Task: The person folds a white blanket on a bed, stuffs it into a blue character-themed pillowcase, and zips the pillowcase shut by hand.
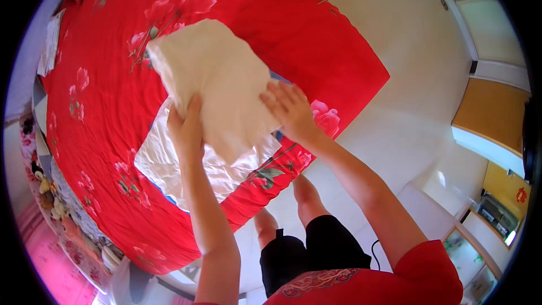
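Note:
A folded cream cloth (224, 80), partly blurred, is between my two hands above a bed with a red floral cover (101, 127). My left hand (186, 127) grips the cloth's near left edge, with the thumb on top and the other fingers partly hidden. At the cloth's right edge, my right hand (290, 108) lies with its fingers stretched out over it. Beneath, a shiny white satin-like cloth (159, 161) is spread on the bed, with blue fabric showing at its edges.
Several stuffed toys (57, 203) line the bed's left side. Pale floor (372, 106) borders the bed on the right, with a wood-topped cabinet (491, 114) beyond. My legs stand close to the bed's near edge.

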Demonstrator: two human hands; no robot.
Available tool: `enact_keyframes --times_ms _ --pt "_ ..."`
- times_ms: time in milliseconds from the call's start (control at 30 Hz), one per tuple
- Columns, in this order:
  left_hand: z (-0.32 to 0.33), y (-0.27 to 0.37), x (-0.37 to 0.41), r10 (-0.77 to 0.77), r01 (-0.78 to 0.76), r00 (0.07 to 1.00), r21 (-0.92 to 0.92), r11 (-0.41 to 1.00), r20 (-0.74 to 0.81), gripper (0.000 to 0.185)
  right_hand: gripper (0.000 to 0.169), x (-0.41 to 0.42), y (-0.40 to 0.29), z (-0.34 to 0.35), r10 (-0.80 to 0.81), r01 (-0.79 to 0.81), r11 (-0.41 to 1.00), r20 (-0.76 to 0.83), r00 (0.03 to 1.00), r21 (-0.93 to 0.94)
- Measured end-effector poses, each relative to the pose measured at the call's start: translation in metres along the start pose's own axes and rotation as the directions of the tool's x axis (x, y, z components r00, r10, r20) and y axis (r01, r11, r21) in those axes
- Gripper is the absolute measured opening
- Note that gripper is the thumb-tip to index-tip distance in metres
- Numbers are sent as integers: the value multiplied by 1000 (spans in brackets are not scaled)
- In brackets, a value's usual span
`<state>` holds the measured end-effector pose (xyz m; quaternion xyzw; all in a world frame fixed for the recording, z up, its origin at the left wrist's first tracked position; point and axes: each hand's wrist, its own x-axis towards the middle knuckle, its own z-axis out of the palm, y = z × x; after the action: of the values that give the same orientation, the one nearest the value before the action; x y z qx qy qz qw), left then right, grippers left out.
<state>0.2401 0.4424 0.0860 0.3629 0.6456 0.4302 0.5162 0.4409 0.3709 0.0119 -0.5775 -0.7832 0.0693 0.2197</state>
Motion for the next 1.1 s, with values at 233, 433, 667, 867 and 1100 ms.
enact_keyframes --times_ms 233,433,667,867,1100 --pt "-77 -169 -1 -189 200 979 186 962 -72 26 42 -34 -21 46 -53 76 993 219 974 -96" --pt "-39 -135 -1 -210 213 977 202 956 -38 23 40 -30 0 38 148 -112 982 247 958 -155" --pt "-29 -139 -1 -298 303 953 130 944 -56 26 46 7 -16 -15 232 -41 953 637 735 -300" --pt "-14 -148 -7 -137 173 982 334 927 -128 28 50 48 -27 36 -215 170 965 227 950 201" --pt "-8 -137 -1 90 87 979 772 630 -184 42 41 57 46 59 73 -110 992 459 886 55"
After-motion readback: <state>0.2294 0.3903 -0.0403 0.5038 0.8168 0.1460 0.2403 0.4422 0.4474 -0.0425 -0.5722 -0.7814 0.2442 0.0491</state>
